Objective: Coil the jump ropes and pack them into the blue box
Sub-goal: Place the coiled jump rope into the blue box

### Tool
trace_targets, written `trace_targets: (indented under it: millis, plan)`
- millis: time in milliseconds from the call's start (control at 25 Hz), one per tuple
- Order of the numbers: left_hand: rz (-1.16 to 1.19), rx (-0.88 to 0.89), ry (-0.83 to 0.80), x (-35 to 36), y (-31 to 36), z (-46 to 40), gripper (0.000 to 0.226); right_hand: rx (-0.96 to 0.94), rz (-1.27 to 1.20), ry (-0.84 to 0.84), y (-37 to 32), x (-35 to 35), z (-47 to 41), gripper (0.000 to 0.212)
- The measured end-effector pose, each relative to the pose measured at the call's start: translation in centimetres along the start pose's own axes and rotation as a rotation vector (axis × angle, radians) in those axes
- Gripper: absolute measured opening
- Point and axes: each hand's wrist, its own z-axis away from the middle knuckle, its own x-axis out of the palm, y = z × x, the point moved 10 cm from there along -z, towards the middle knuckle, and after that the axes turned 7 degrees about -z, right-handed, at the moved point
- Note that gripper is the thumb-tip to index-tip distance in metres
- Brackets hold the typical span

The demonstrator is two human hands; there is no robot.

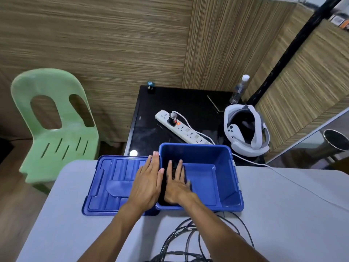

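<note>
Pressing flat, both hands (pixel 149 181) ungripping by blue box (pixel 232 178), lid (pixel 113 178) left, ropes (pixel 188 241) near.

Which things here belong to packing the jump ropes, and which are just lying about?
For the job: blue box; lid; loose ropes; dark bundle under the right hand.
Lying about: power strip; headset; water bottle; green chair.
</note>
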Motion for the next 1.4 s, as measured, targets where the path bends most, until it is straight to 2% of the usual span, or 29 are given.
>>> trace_targets:
  millis: [80, 200, 520, 640, 760, 840, 920, 1040, 1240, 1400]
  plan:
    - [-0.009, 0.013, 0.003, 0.0, 0.0, 0.0, 0.062, -0.003, -0.059, 0.006, -0.2, -0.3, 0.2, 0.105]
    - [-0.01, 0.025, 0.011, -0.2, 0.1, -0.1, 0.062, 0.01, -0.102, 0.105, -0.5, -1.9, 1.0, 0.098]
    - [-0.022, 0.017, 0.0, 0.2, -0.4, -0.2, 0.059, 0.038, 0.001, 0.256, -0.8, -3.1, 1.6, 0.094]
    - [-0.015, 0.008, -0.01, 0.3, -0.3, -0.3, 0.06, 0.045, 0.035, 0.217, -1.0, -2.4, 1.4, 0.105]
    - [-0.023, 0.011, -0.014, 0.4, -0.4, -0.3, 0.063, 0.008, 0.053, 0.058, -0.7, -1.5, 1.4, 0.114]
    - [-0.024, 0.019, -0.008, 0.4, -0.4, -0.4, 0.064, -0.042, -0.004, -0.06, -0.2, -1.2, 1.9, 0.106]
    - [-0.048, 0.023, -0.004, 0.3, -0.3, -0.4, 0.063, -0.079, -0.024, -0.096, 0.1, -0.7, 1.9, 0.097]
    - [-0.077, 0.021, -0.006, 0.3, -0.3, -0.4, 0.06, -0.094, -0.033, -0.077, 0.0, 0.4, 0.5, 0.1]
    - [-0.03, 0.033, -0.015, 0.1, 0.2, -0.4, 0.058, -0.068, -0.023, 0.109, -0.6, -0.5, -0.6, 0.1]
    - [-0.103, 0.025, -0.047, 0.1, -0.3, -0.6, 0.065, -0.104, 0.018, 0.088, -1.0, -1.3, 0.4, 0.108]
